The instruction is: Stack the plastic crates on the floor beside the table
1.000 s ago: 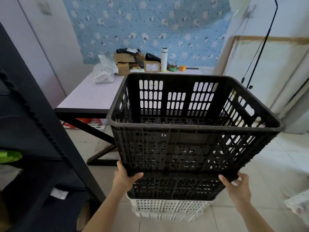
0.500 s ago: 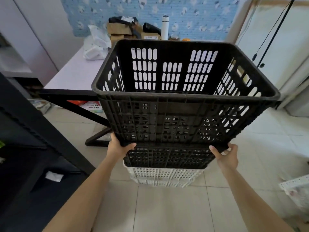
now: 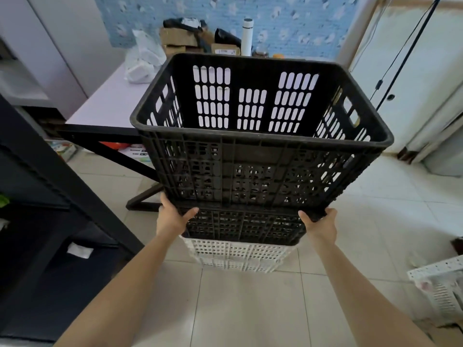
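A large black slotted crate (image 3: 260,161) fills the middle of the view, held up by its bottom near corners. My left hand (image 3: 172,217) grips the lower left corner, thumb on the near wall. My right hand (image 3: 319,222) grips the lower right corner. Directly under it sits another black crate (image 3: 243,227), and that one rests on a white crate (image 3: 238,257) standing on the tiled floor. The held crate's base is at the lower black crate's rim; whether they touch I cannot tell. The table (image 3: 105,108) stands just behind and to the left.
Boxes, a white plastic bag (image 3: 144,60) and a white bottle (image 3: 246,37) crowd the table's far end. A dark shelving unit (image 3: 37,221) rises at the left. Another white crate (image 3: 441,289) lies at the right edge. Pale floor tiles stretch in front of the stack.
The view has tilted down and drawn back as my arms stretch out. The black crate has come lower over the stack, both hands holding the same corners.
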{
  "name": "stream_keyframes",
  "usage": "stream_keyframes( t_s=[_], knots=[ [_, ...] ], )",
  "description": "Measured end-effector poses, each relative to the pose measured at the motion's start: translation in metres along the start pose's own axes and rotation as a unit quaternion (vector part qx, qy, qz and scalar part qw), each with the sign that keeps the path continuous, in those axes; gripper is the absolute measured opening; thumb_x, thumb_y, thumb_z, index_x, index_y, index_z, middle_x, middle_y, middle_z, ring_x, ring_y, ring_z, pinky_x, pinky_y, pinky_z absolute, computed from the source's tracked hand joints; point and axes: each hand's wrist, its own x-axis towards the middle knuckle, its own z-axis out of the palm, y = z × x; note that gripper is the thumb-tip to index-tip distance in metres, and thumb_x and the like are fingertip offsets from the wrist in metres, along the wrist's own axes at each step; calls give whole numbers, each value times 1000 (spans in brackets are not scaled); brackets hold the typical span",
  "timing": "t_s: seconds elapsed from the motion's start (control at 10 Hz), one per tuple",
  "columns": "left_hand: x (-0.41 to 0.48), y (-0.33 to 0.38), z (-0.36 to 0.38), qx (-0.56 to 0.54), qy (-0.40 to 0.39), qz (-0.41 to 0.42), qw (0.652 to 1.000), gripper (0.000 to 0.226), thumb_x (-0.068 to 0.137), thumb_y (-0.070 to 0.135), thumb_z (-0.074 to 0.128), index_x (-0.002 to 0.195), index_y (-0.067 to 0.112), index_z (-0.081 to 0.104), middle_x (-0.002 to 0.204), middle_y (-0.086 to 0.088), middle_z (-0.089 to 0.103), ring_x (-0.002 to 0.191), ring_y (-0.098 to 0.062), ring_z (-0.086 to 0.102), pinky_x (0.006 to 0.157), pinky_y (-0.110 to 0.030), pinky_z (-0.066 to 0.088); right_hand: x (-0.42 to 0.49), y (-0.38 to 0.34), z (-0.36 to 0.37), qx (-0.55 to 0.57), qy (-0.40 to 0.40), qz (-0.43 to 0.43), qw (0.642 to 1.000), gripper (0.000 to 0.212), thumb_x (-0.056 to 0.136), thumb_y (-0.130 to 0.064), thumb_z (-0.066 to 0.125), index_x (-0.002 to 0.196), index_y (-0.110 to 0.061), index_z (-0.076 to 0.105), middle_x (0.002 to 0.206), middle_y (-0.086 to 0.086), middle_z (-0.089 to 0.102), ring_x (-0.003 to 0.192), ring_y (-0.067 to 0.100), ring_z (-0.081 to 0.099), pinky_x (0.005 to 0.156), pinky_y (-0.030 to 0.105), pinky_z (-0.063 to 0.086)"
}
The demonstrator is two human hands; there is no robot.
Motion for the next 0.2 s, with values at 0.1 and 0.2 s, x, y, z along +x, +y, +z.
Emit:
stream_keyframes(
  t_s=[0.1, 0.2],
  knots=[
    [-21, 10, -1, 118, -76, 9, 990, 110, 83, 42, 68, 151, 3, -9, 149, -23, 35, 130, -39, 46, 104, -48, 44, -9, -11, -4, -40, -41, 16, 998, 76, 82, -32, 71, 139, -7, 28, 128, 16, 60, 114, 41, 58, 90, 42, 45],
    [-39, 25, -15, 209, -129, 49, 968, 82, 88, 36, 61, 150, 5, 17, 144, -19, 44, 128, -36, 50, 104, -45, 45, -22, -22, -9, -66, -72, 14, 995, 70, 82, -27, 71, 135, -2, 33, 125, 21, 60, 114, 41, 57, 82, 38, 44]
  ],
)
